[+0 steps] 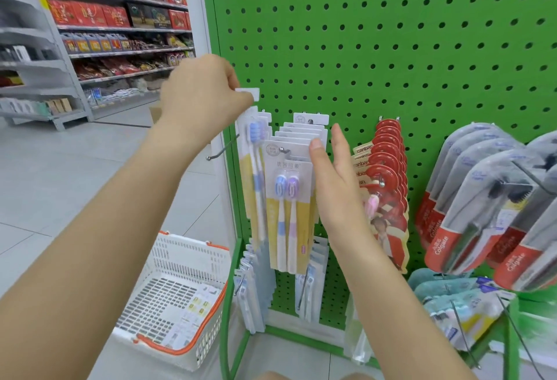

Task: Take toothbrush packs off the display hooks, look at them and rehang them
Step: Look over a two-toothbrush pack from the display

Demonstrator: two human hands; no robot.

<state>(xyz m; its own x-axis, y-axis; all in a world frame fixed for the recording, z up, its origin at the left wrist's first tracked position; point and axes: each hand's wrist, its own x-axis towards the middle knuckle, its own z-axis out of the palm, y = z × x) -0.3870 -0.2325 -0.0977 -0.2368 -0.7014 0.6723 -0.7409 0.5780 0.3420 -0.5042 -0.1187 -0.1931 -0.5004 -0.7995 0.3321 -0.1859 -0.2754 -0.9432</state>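
Mid-rehang, by the look of it: left hand (205, 94) pinching a toothbrush pack (256, 168) by its top at the leftmost hook (seating unclear), right hand (334, 180) flat, steadying the neighbouring packs (291, 198).

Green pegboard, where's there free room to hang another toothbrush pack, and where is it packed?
The pegboard is bare above the hook row. One empty hook sticks out at its left edge, below the left hand. Crowded: the yellow toothbrush packs by the right hand, the red packs and the Colgate packs.
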